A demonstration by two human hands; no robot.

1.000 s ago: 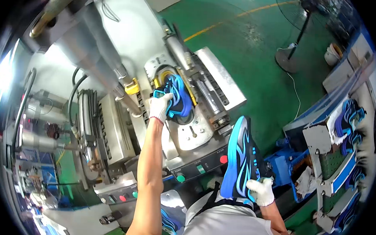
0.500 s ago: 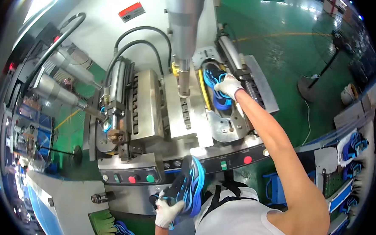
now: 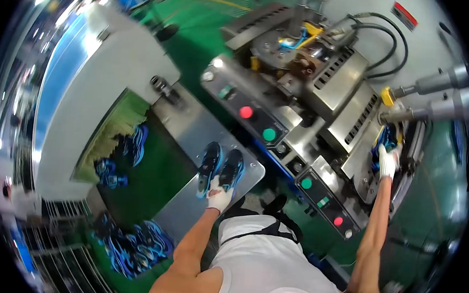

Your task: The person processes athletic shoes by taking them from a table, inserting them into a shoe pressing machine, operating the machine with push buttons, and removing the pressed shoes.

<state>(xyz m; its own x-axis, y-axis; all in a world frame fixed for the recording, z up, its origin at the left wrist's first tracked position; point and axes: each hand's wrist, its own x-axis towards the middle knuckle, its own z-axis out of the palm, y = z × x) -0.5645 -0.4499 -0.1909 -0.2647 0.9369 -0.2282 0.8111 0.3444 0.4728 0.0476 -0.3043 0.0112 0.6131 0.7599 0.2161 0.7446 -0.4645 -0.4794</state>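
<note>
My left hand (image 3: 219, 197), in a white glove, grips the heel end of a black and blue shoe (image 3: 233, 167) on a metal shelf. A second such shoe (image 3: 209, 164) stands close beside it, to its left. At the right, my right hand (image 3: 388, 162), also gloved, is closed on another blue and black shoe (image 3: 388, 136) in the press machine's right station. The hand covers part of that shoe. A metal rod with a yellow fitting (image 3: 387, 96) is just above it.
The metal shelf (image 3: 175, 207) runs along the machine front, near control panels (image 3: 246, 106) with red and green buttons. More shoes (image 3: 134, 247) lie in a pile at the lower left. Others (image 3: 135, 144) are by a green-lined opening in a grey cover (image 3: 72, 111).
The view has swung left. My left hand has carried its shoe onto the metal shelf. Earlier, my right hand held a shoe and my left touched the one in the machine; now my right hand is there.
</note>
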